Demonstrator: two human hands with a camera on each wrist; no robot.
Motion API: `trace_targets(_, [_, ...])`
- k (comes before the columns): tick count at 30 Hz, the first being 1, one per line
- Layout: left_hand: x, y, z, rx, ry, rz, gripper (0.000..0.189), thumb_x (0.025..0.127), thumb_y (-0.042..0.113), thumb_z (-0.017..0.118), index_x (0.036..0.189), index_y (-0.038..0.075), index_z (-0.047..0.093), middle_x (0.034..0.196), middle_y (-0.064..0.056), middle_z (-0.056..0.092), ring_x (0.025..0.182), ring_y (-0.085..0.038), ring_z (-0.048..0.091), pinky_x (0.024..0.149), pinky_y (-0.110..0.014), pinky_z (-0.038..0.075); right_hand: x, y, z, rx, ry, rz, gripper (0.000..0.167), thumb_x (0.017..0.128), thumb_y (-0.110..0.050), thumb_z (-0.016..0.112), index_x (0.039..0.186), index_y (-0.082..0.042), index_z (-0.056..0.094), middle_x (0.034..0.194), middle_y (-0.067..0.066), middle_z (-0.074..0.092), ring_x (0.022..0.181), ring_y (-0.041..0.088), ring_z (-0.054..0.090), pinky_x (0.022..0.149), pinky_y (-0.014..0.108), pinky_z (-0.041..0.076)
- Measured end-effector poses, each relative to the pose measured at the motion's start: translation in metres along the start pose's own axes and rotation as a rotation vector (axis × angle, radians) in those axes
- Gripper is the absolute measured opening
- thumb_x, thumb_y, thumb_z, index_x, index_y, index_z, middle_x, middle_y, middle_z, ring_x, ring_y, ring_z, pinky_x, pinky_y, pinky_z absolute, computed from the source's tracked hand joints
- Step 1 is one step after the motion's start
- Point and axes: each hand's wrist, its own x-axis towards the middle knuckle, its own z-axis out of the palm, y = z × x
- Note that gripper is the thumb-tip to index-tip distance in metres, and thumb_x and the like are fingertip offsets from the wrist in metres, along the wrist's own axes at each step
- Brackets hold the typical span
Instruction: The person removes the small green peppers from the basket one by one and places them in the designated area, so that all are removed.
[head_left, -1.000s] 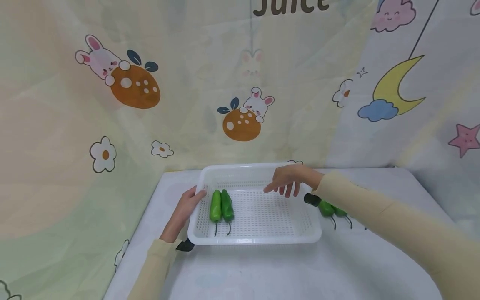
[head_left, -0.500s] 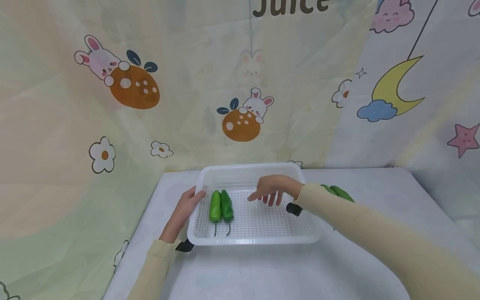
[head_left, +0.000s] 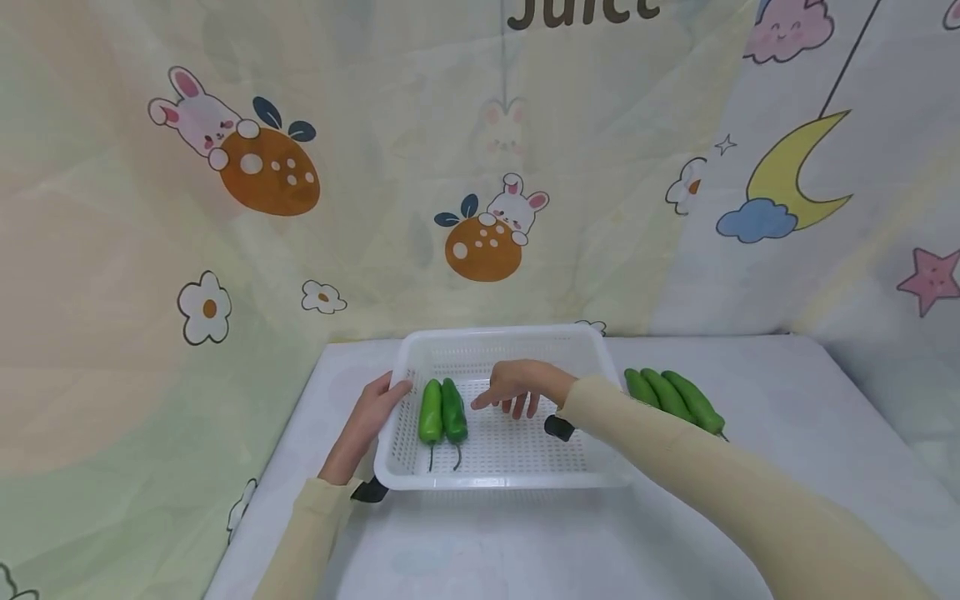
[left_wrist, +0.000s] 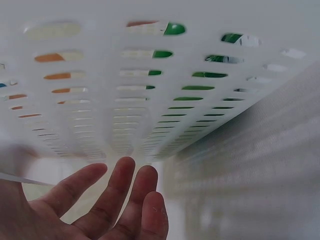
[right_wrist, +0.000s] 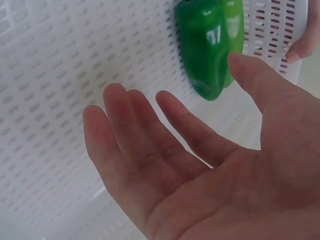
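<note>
A white perforated plastic basket (head_left: 510, 482) stands tilted in the head view, its inside facing me. My left hand (head_left: 372, 412) grips its left rim, thumb over the edge; the left wrist view has the other fingers (left_wrist: 117, 195) beside the holed outer wall. Two long green peppers lie side by side at the basket's left: a lighter one (head_left: 431, 412) and a darker one (head_left: 453, 408). Above the basket floor, my right hand (head_left: 517, 385) is spread loosely with nothing in it. In the right wrist view its thumb (right_wrist: 250, 75) appears near the darker pepper (right_wrist: 205, 50).
Several green peppers (head_left: 697, 402) lie on the white table (head_left: 810, 433) right of the basket, partly behind my right sleeve (head_left: 675, 458). A printed cloth (head_left: 375, 167) hangs behind the table.
My right hand has moved left across the basket toward the two peppers. Its sleeve now uncovers more of the peppers on the right. The left hand, basket and its peppers have stayed put.
</note>
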Motion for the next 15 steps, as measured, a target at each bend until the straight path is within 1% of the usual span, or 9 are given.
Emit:
trace_targets(5, [0.001,-0.002,-0.003,0.012,0.014,0.003,0.049,0.105,0.041,0.047,0.149,0.017,0.046,0.127,-0.023,0.066,0.096,-0.033,0.075,0.070,-0.039,0.066,0.005,-0.013,0.003,0.012,0.010,-0.012,0.053,0.092,-0.048,0.069,0.121,-0.004,0.067,0.115,0.018,0.070,0.103,0.033,0.071,0.084,0.044,0.063])
trace_targets(8, [0.002,-0.003,-0.004,0.011,0.014,0.000,0.049,0.105,0.040,0.047,0.148,0.017,0.047,0.127,-0.023,0.066,0.097,-0.032,0.075,0.071,-0.039,0.066,0.008,-0.018,0.006,0.015,0.019,-0.014,0.053,0.092,-0.049,0.069,0.120,-0.004,0.066,0.115,0.017,0.070,0.103,0.033,0.072,0.082,0.042,0.064])
trace_targets(13, [0.003,-0.004,-0.001,0.006,-0.003,0.004,0.050,0.105,0.041,0.047,0.149,0.017,0.046,0.130,-0.022,0.065,0.099,-0.032,0.075,0.072,-0.039,0.066,0.013,-0.019,0.011,0.056,0.031,-0.017,0.053,0.093,-0.048,0.067,0.122,-0.003,0.065,0.112,0.017,0.071,0.101,0.032,0.073,0.079,0.040,0.064])
trace_targets(15, [0.003,-0.004,-0.001,0.008,-0.009,0.004,0.051,0.106,0.041,0.046,0.151,0.017,0.044,0.131,-0.023,0.065,0.099,-0.033,0.075,0.071,-0.039,0.066,0.016,-0.018,0.013,0.069,0.026,-0.024,0.053,0.094,-0.047,0.066,0.122,-0.002,0.065,0.111,0.017,0.072,0.100,0.032,0.073,0.079,0.040,0.064])
